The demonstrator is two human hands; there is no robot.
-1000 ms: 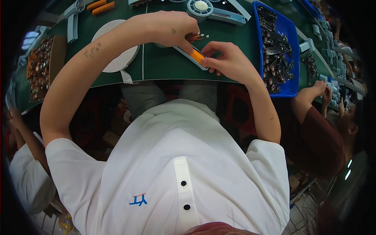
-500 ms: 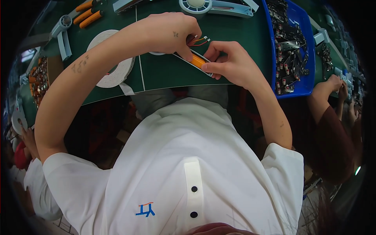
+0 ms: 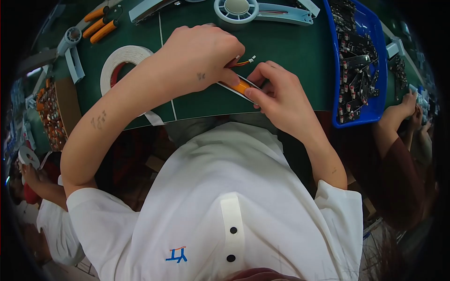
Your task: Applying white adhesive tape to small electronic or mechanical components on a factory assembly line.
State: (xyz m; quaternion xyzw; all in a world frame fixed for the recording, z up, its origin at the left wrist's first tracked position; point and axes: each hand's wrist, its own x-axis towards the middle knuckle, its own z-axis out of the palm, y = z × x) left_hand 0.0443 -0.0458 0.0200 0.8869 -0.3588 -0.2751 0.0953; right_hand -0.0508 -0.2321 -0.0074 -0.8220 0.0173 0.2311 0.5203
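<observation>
Near the table's front edge, an orange cylindrical battery (image 3: 242, 86) lies in a narrow pale handle shell (image 3: 240, 95), tilted down to the right. My left hand (image 3: 204, 54) is bent over the shell's far-left end, its thumb on the battery and its other fingers curled and mostly hidden. Thin coloured wires with a small white connector (image 3: 252, 59) stick out beyond that hand. At the lower right end, my right hand (image 3: 281, 96) pinches the shell between thumb and fingers, the thumb beside the battery.
A white tape roll (image 3: 110, 70) lies left of my left forearm. Fan bodies (image 3: 236, 7) and loose orange batteries (image 3: 104, 30) lie farther back. A blue bin (image 3: 361, 122) of circuit boards stands right; a cardboard box (image 3: 69, 105) of batteries stands left. Co-workers' hands (image 3: 398, 114) show at both sides.
Both hands and the shell sit slightly lower in the picture, as does most of the table. My left hand covers more of the wires. The grip on both ends stays.
</observation>
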